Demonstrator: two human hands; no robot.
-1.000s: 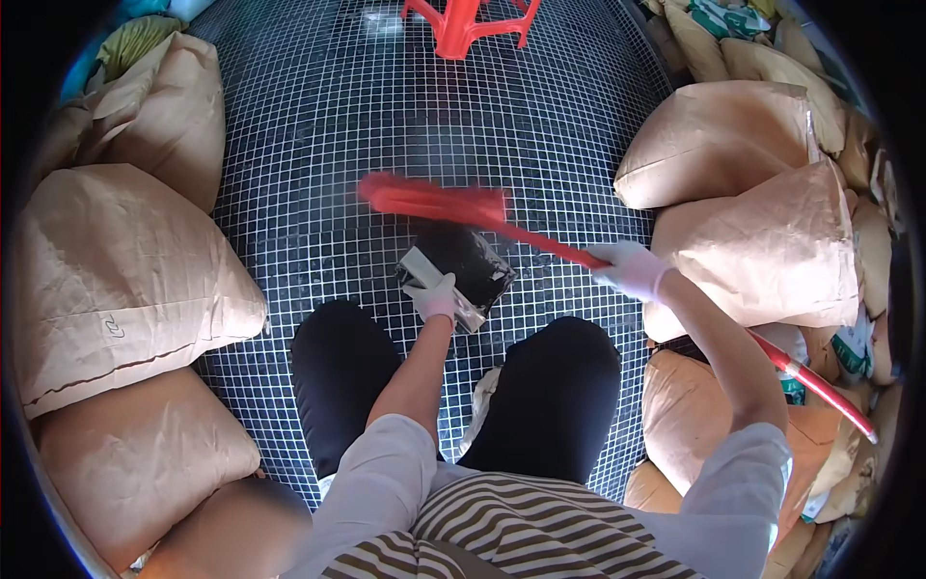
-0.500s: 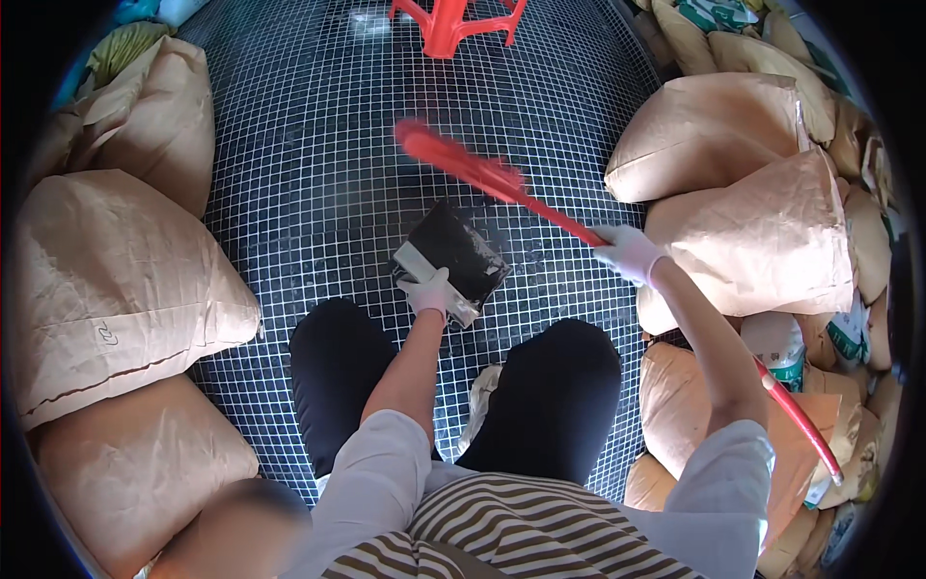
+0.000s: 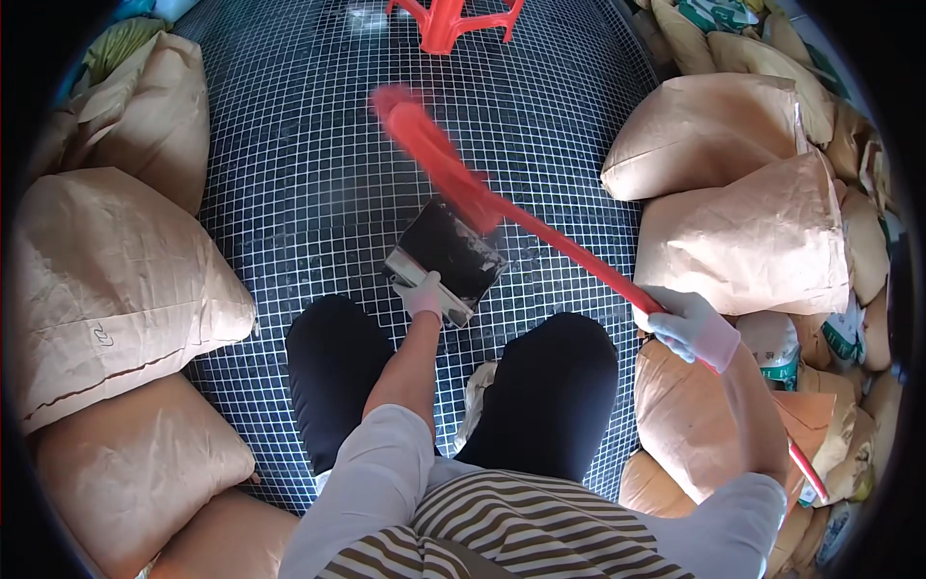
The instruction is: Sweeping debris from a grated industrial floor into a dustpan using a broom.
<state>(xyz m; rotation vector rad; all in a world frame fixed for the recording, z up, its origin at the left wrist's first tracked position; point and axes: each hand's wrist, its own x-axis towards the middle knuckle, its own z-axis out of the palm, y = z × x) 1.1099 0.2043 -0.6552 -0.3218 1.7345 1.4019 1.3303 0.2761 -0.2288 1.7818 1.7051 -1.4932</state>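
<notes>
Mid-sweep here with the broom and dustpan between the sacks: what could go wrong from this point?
The broom head is blurred above the dustpan, so a fast stroke may fling dirt past it. The left hand holds only the pan's near edge; it could tip. The long handle behind the right hand might snag the paper sacks.

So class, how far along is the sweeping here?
Done: some dirt already lies in the dustpan. In hand: the left hand holds the dustpan on the tiled floor; the right hand grips the red broom. Left: dirt on the floor is too fine to tell.
</notes>
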